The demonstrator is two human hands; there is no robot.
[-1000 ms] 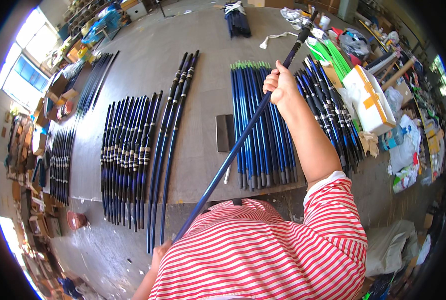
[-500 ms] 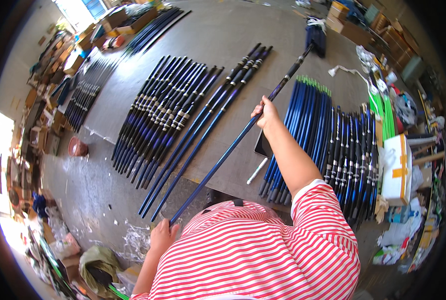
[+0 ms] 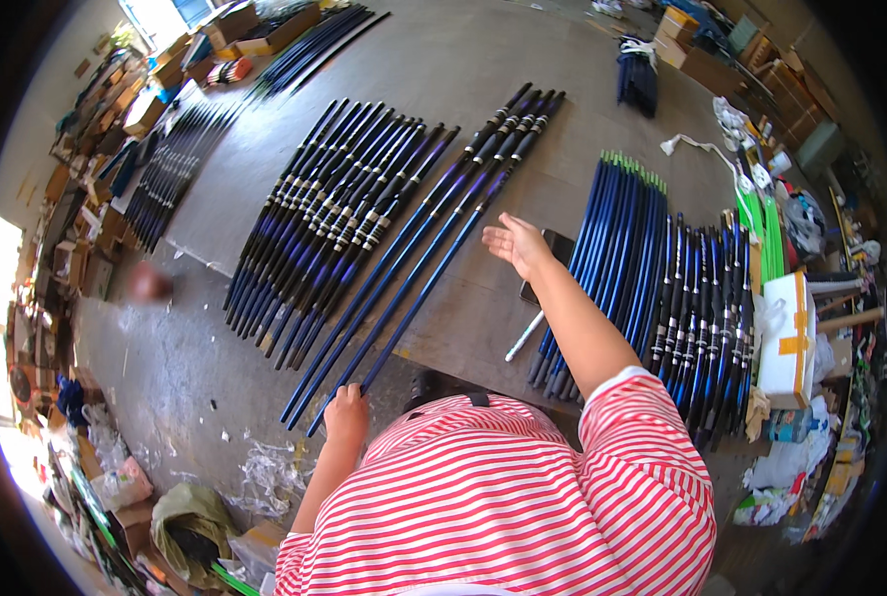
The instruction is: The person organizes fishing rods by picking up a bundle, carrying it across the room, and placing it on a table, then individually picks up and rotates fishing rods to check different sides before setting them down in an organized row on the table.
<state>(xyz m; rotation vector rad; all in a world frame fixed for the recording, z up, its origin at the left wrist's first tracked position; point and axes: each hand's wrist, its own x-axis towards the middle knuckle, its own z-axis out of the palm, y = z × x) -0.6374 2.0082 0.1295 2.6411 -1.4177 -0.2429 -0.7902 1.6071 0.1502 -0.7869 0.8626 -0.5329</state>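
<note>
My left hand (image 3: 346, 415) is closed around the lower end of a blue fishing rod (image 3: 434, 260), near the table's front edge. That rod lies slanted on the table with its dark grip at the far end, beside two similar long rods (image 3: 372, 276). My right hand (image 3: 520, 248) is open just right of the rod, fingers stretched and holding nothing. Partly behind its wrist is a flat black object (image 3: 559, 250). To the left lies a row of several dark rods with silver bands (image 3: 334, 223).
Right of my arm lie blue rods with green tips (image 3: 612, 238) and several banded rods (image 3: 702, 308). A white box with yellow tape (image 3: 789, 338) stands beside them. A white stick (image 3: 525, 336) lies near my forearm. A dark tied bundle (image 3: 637, 79) sits far right.
The rod came down onto the table beside the other two long rods. My right hand let go of it and opened. My left hand moved slightly right and up.
</note>
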